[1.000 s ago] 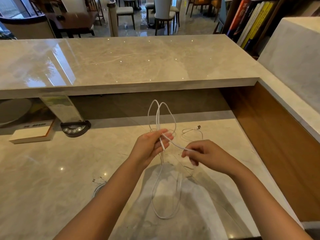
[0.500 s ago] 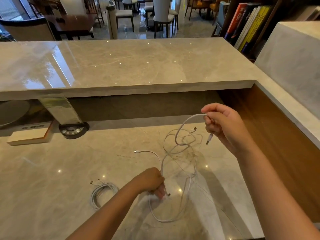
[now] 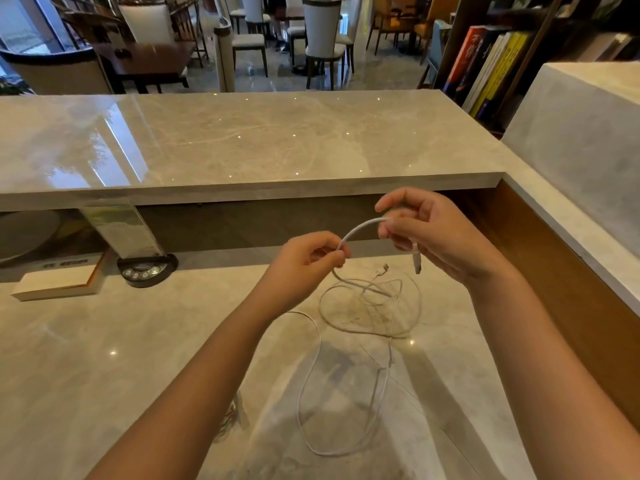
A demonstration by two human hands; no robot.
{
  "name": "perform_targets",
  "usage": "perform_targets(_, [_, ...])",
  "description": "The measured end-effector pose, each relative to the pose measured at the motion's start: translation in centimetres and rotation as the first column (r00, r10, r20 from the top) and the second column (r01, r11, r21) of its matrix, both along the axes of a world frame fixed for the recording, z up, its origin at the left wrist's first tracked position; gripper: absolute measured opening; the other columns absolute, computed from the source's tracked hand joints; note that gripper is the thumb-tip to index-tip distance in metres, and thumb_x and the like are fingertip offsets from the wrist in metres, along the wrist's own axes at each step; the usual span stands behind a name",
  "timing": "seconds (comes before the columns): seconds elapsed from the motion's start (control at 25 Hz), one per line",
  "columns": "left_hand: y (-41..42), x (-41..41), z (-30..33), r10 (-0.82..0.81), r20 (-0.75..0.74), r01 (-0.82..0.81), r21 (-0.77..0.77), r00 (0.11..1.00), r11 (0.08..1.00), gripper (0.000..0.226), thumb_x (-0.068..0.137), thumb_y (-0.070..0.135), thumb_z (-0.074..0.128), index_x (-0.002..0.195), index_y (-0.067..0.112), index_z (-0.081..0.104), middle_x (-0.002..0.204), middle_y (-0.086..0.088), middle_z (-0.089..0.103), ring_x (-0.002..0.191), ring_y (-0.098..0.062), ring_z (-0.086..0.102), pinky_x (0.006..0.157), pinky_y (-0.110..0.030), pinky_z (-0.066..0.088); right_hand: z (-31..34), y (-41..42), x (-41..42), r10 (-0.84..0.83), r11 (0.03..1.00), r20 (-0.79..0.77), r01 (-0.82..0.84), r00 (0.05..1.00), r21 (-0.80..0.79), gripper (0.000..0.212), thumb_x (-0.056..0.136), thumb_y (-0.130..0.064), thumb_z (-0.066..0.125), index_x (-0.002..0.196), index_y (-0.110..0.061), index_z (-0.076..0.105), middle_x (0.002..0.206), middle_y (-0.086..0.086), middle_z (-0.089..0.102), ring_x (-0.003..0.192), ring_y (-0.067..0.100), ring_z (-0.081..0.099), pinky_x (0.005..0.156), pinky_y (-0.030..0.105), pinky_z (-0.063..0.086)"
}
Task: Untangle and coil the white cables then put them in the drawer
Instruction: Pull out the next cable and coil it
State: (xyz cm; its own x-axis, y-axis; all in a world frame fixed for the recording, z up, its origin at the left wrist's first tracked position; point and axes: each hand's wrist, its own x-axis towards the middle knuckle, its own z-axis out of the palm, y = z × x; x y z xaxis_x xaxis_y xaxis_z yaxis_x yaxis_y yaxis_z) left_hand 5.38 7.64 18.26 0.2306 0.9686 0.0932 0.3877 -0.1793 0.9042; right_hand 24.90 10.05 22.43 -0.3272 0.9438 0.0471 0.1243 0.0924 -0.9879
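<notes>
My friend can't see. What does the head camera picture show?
Two hands hold a white cable in an arch above a marble counter: the left hand pinches one side, the right hand grips near its plug. The rest lies in loose loops.

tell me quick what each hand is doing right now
Left hand: pinching the white cable.
Right hand: gripping the same cable near its plug end.

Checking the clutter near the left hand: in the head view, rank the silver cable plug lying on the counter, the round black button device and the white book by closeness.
From the left hand:
1. Silver cable plug, right.
2. Round black button device, left.
3. White book, far left.
</notes>
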Motion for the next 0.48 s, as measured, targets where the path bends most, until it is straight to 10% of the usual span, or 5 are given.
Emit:
perform_targets(0.2, [-0.1,-1.1,-0.6,0.157,0.489,-0.047,-0.229,0.858,0.972,0.020,0.092,0.007,0.049,0.093,0.012,0.068,0.075,0.001,0.065,0.069,-0.011,0.062,0.076,-0.028,0.056,-2.5,0.4,0.6,-0.195,0.981,0.247,0.185,0.949,0.063,0.006,0.086,-0.009,0.061,0.089,-0.008,0.066,0.074,0.006,0.068,0.062,0.012,0.063,0.061,0.022,0.054])
perform_targets(0.48, [-1.3,-2.0,-3.8,-0.065,0.188,0.123,-0.315,0.980,0.941,0.021,0.093,0.009,0.049,0.082,0.011,0.067,0.074,-0.003,0.066,0.072,-0.014,0.064,0.075,-0.025,0.055,-3.8,1.1,-0.8,-0.512,0.836,0.099,0.469,0.853,0.285,0.007,0.090,-0.017,0.058,0.088,-0.013,0.064,0.070,0.001,0.061,0.051,0.008,0.053,0.046,0.016,0.045])
